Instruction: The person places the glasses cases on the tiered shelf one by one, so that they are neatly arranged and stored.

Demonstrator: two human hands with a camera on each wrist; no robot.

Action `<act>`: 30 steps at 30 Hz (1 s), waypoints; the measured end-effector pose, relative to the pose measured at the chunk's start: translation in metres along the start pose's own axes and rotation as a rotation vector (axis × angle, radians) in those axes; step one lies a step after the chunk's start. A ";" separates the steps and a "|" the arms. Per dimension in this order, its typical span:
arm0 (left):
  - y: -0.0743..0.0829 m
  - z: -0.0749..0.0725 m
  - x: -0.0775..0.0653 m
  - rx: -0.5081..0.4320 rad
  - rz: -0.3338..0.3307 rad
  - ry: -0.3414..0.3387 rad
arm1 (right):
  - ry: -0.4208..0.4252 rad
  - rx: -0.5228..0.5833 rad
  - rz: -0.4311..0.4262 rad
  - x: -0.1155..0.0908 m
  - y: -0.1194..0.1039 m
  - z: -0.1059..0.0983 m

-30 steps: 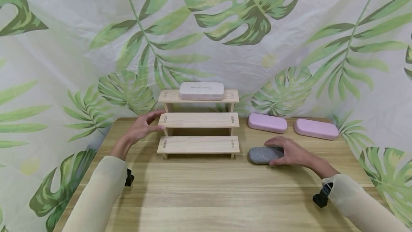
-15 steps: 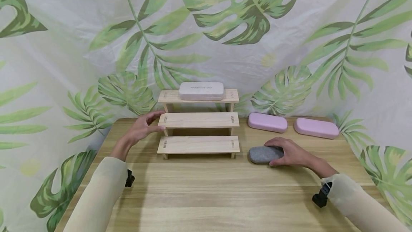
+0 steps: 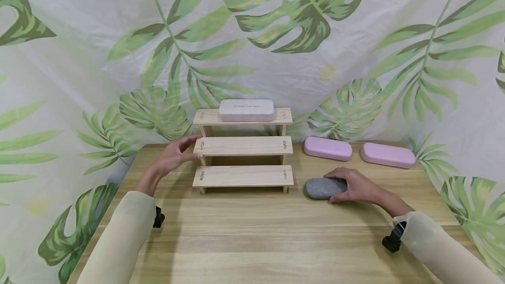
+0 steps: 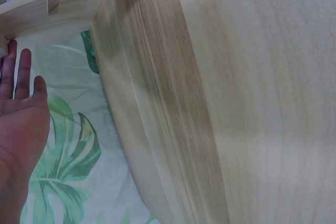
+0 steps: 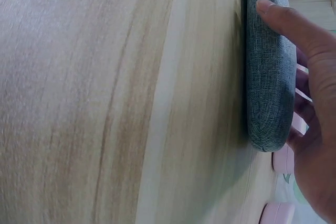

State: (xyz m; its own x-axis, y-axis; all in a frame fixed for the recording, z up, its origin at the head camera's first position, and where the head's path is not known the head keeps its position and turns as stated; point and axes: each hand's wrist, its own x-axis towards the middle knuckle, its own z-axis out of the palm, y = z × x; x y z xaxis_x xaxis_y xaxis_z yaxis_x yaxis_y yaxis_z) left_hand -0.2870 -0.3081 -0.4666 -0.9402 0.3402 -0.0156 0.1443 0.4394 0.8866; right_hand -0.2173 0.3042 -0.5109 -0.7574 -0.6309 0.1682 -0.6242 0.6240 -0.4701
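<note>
From my end, the grey case [image 3: 321, 187] lies on the right half of the surface [image 3: 244, 231], in front of two pink cases [image 3: 327, 148] [image 3: 388, 155] set along the back edge. The right hand [image 3: 357, 186] grips the grey case by its right end, thumb on the near long side, fingers round the far side, partly hidden. I can't tell whether it bears fully on the surface. I'd expect a light, stiff shell; the woven cloth skin should grip well, and it hardly looks fragile. I'd hold it across the long sides, nearer the middle, so the free left end doesn't dip. The left hand [image 3: 173, 157], fingers fairly straight, touches the left end of the wooden rack's middle shelf [image 3: 243, 146].
</note>
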 end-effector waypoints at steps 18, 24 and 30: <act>-0.003 0.000 0.001 0.014 0.001 0.001 | 0.040 0.008 0.014 -0.006 0.004 0.003; -0.002 0.000 0.002 0.013 0.006 0.001 | 0.047 0.020 0.029 -0.006 0.005 0.004; -0.002 -0.001 0.001 0.007 0.009 0.003 | 0.067 0.021 0.043 -0.006 0.004 0.005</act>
State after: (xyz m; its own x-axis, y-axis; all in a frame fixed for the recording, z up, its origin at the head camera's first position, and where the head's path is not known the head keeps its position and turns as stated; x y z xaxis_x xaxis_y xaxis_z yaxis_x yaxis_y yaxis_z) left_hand -0.2882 -0.3089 -0.4677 -0.9399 0.3414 -0.0064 0.1545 0.4419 0.8837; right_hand -0.2143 0.3085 -0.5183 -0.7951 -0.5709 0.2045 -0.5870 0.6398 -0.4960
